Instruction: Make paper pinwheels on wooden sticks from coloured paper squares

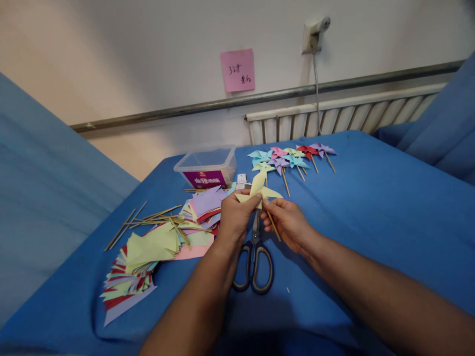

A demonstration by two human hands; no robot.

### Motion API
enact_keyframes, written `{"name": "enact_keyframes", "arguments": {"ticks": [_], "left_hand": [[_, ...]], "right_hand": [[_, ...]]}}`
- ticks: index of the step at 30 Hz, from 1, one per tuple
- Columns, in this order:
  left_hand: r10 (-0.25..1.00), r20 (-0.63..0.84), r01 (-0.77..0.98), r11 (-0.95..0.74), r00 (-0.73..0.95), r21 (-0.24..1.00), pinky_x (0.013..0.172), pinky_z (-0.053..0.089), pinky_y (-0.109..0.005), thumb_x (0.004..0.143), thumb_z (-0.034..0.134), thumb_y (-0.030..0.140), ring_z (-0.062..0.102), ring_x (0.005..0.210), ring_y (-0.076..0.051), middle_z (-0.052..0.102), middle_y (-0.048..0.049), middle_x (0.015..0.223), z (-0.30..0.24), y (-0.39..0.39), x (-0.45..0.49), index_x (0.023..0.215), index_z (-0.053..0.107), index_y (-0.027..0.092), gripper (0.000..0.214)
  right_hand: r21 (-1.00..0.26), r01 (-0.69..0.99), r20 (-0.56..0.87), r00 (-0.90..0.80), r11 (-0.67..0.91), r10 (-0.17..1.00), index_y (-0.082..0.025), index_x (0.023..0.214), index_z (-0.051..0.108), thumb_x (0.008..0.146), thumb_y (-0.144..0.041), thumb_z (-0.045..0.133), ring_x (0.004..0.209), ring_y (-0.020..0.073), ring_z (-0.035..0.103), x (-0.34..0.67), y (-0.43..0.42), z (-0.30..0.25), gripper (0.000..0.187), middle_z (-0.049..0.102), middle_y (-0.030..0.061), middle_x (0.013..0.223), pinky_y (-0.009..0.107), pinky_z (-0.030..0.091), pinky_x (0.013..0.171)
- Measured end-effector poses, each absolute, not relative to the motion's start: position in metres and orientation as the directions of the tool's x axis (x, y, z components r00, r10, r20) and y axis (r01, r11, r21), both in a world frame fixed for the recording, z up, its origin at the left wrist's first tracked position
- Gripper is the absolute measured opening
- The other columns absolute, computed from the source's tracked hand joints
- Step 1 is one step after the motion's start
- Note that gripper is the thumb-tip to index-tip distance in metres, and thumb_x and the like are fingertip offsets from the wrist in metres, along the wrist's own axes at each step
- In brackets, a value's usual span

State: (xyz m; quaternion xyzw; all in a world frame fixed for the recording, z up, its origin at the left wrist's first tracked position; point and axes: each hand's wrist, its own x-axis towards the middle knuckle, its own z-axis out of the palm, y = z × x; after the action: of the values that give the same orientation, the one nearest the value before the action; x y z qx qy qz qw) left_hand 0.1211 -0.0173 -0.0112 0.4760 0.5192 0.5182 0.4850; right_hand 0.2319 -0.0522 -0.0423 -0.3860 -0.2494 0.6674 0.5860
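Between my two hands is a pale yellow paper pinwheel (257,184). My left hand (237,212) is closed on it, thumb pressed near its centre. My right hand (287,222) pinches a thin wooden stick (274,227) close to its upper end, right at the pinwheel's middle. Whether stick and paper are joined there is hidden by my fingers. Below my hands, a pair of scissors (255,252) with dark handles lies on the blue cloth, blades pointing away from me.
Finished pinwheels (295,161) on sticks lie at the back. Left of my hands are coloured paper sheets (152,247) and loose sticks (159,217). A clear plastic box (206,160) and a small white box (241,179) stand behind them. A radiator (345,116) runs along the wall.
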Motion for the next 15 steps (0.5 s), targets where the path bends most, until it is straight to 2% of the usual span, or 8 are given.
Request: {"name": "enact_keyframes", "arguments": {"ticks": [15], "left_hand": [[0.991, 0.007, 0.016, -0.005, -0.130, 1.000, 0.051, 0.040, -0.023, 0.055, 0.080, 0.030, 0.054, 0.052, -0.012, 0.064, -0.0002, 0.061, -0.0082, -0.0148, 0.1175, 0.075, 0.067, 0.012, 0.030]], "right_hand": [[-0.871, -0.476, -0.151, 0.021, -0.123, 0.988, -0.018, 0.066, 0.055, 0.058, -0.053, 0.083, 0.041, 0.0074, 0.052, 0.2288, -0.0520, -0.0432, 0.046, 0.062, -0.0029, 0.055, 0.018, 0.042, 0.037]]}}
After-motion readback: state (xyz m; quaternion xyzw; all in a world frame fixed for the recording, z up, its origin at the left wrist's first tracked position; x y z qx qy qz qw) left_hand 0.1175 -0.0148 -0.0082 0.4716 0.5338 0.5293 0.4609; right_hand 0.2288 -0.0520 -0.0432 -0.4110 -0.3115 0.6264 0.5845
